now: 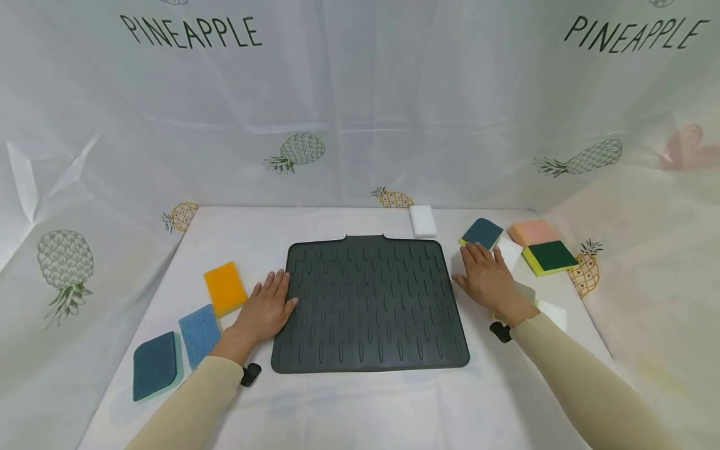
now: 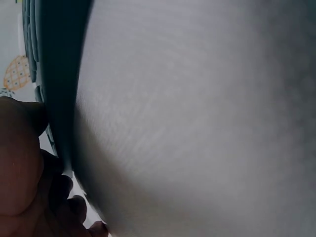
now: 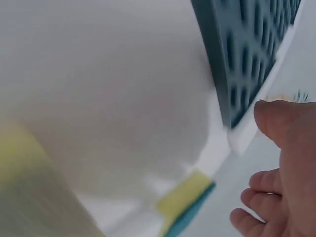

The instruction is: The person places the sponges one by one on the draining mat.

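Mat [image 1: 371, 306], long axis sideways, separates left hand [image 1: 264, 312], nearer, touching its edge, from right hand [image 1: 486, 278], just beside; both relaxed, ungrasping.

"PINEAPPLE" [image 1: 191, 32] stands twice in dark capitals, left and right, on the whitish backdrop sheet [image 1: 427, 94].

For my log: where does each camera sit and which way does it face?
Head: on the head, facing forward and down at the dark mat; left hand, right hand, sleeves show.
Left wrist: on that wrist, facing the mat's edge; that hand shows.
Right wrist: on that wrist, facing mat corner and two-tone sponge; that hand shows.
All share the mat.
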The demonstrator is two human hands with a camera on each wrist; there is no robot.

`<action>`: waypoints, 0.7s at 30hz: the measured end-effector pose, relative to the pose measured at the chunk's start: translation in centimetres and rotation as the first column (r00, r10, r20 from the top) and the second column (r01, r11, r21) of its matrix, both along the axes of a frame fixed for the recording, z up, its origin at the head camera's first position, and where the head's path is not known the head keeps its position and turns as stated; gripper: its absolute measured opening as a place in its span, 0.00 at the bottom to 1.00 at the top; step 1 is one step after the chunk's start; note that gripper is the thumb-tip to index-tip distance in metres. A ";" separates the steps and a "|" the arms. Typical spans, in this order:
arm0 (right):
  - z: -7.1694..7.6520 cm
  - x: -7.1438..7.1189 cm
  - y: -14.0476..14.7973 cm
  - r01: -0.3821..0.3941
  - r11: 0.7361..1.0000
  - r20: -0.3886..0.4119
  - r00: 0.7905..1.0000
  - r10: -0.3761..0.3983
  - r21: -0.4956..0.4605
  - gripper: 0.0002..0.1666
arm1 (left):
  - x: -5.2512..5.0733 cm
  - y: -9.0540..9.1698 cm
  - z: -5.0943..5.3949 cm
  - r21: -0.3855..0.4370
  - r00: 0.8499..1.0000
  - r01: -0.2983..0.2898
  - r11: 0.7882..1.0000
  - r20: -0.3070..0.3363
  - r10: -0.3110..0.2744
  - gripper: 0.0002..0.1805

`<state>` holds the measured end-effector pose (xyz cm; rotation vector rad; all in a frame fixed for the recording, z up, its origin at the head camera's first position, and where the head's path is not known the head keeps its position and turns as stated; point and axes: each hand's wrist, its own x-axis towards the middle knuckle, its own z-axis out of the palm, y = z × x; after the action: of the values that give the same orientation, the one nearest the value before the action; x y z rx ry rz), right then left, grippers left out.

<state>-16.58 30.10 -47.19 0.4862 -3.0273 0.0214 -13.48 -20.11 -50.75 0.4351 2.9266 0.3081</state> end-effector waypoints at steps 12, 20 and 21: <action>4.1 -9.8 0.7 -0.067 0.998 -0.078 0.995 0.069 0.020 0.38 | -0.2 -0.3 -0.9 0.020 1.000 -0.002 1.000 -0.015 0.002 0.40; 2.5 -13.2 -1.6 -0.106 0.991 0.005 0.994 0.106 0.081 0.42 | 0.0 -0.3 -0.9 0.023 1.000 -0.013 1.000 -0.020 0.014 0.40; 2.2 -13.4 -1.8 -0.110 0.990 0.011 0.994 0.109 0.084 0.43 | 0.0 -0.2 -0.9 0.027 1.000 -0.014 1.000 -0.019 0.014 0.40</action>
<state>-29.97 28.32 -44.94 0.6604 -3.0135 -0.0992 -13.50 -20.30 -51.63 0.4238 2.9490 0.3471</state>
